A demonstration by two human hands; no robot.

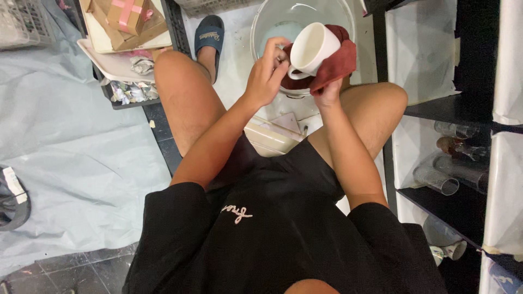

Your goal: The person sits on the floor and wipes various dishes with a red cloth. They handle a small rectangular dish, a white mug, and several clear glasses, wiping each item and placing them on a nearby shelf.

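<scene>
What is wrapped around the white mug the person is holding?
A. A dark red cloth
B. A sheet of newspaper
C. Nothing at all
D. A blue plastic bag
A: the white mug sits in a dark red cloth cupped by the right hand, while the left hand touches its side.

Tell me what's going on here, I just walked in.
A seated person is holding a white mug over a white basin on the floor. The left hand grips it near the handle, while the right hand cradles it in a dark red cloth. Clear drinking glasses lie on a black shelf to the right.
</scene>
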